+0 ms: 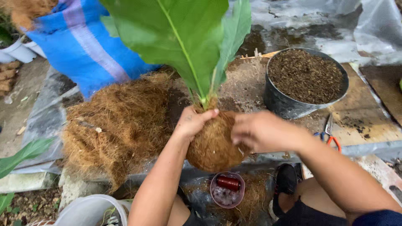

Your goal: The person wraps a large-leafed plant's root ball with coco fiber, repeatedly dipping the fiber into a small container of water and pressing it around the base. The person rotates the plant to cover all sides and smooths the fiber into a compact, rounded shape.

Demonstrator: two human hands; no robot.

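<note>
Small cup (227, 190) with thread spool below. My left hand (193, 121) and right hand (259, 130), fingers curled, both grip the coir-wrapped root ball (212, 146) of the leafy plant (184, 42). Beyond: loose coir pile (117, 121), soil pot (305, 81).

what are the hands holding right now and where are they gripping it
Both hands, left hand and right hand, hold a plant's coconut-fibre root ball, gripping its upper sides just below the stem.
</note>
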